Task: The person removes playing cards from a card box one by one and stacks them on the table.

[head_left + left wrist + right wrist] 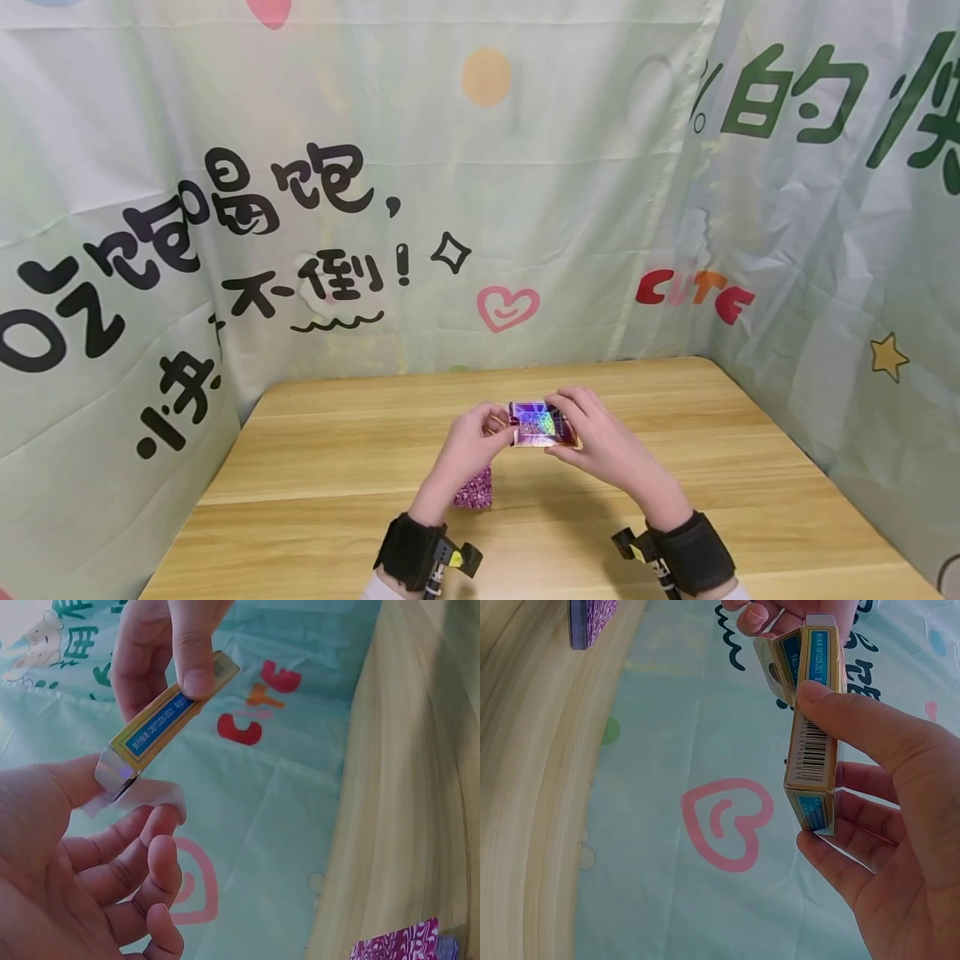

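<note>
A small card box (537, 423) with a shiny purple holographic face is held above the table between both hands. My right hand (600, 435) grips it by its right end, thumb on the narrow barcode side (811, 754) and fingers around the other edges. At the box's left end, an end flap (774, 671) stands folded out. My left hand (474, 442) pinches at that end, its thumb against the box and a fingertip at the pale flap (154, 795). The box's inside is hidden.
On the wooden table (337, 458) lies a stack with a purple patterned top (474, 490), partly behind the left wrist. Printed cloth (420, 125) hangs around the table's back and sides. Each wrist wears a black strap with a small camera (468, 560).
</note>
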`<control>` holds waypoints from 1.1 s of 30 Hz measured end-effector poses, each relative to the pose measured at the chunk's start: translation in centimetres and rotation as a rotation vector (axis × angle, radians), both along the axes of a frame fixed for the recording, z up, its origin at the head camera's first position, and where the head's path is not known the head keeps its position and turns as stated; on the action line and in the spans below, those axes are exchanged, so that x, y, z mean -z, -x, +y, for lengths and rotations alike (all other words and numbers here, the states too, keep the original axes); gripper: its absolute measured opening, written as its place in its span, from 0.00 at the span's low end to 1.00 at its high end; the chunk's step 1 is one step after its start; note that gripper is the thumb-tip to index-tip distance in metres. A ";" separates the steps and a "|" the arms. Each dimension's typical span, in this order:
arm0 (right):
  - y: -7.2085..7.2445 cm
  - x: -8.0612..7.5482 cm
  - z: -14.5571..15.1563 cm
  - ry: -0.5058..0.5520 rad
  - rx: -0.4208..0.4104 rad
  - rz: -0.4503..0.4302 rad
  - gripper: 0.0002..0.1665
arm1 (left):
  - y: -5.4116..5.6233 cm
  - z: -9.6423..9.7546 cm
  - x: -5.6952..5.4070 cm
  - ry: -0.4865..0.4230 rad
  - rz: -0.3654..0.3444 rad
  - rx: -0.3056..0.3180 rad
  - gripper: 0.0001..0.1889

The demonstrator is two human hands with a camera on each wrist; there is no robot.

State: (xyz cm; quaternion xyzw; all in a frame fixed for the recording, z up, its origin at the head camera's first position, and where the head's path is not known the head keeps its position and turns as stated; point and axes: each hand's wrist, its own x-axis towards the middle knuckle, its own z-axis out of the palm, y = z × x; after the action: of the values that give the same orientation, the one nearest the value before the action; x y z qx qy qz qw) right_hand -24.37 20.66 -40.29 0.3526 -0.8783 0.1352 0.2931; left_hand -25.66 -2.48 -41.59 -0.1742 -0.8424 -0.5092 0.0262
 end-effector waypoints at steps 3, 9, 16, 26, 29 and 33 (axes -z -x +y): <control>0.1 0.0 0.0 0.001 -0.002 0.008 0.41 | 0.1 -0.2 0.1 -0.005 -0.004 -0.011 0.10; 0.4 0.2 0.2 0.010 0.006 0.022 0.42 | 0.5 -1.3 0.1 0.022 -0.045 -0.013 0.12; 0.2 -0.1 0.7 0.018 0.054 -0.039 0.42 | 0.9 -3.0 -0.5 -0.070 -0.093 -0.043 0.12; 0.2 -0.2 0.8 0.009 0.066 -0.069 0.41 | 1.4 -4.7 -1.4 -0.244 -0.130 -0.185 0.12; 0.3 -0.1 0.9 0.016 0.065 -0.061 0.42 | 1.5 -5.0 -1.7 -0.277 -0.129 -0.215 0.10; 0.3 -0.1 1.1 0.025 0.070 -0.042 0.44 | 1.6 -5.3 -1.7 -0.298 -0.140 -0.234 0.09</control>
State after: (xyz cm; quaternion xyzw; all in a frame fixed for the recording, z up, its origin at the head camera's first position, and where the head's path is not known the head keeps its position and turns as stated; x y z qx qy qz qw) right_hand -24.68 21.75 -40.18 0.3151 -0.8944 0.1433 0.2834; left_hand -27.22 -7.79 -39.92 -0.0335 -0.7719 -0.6327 0.0523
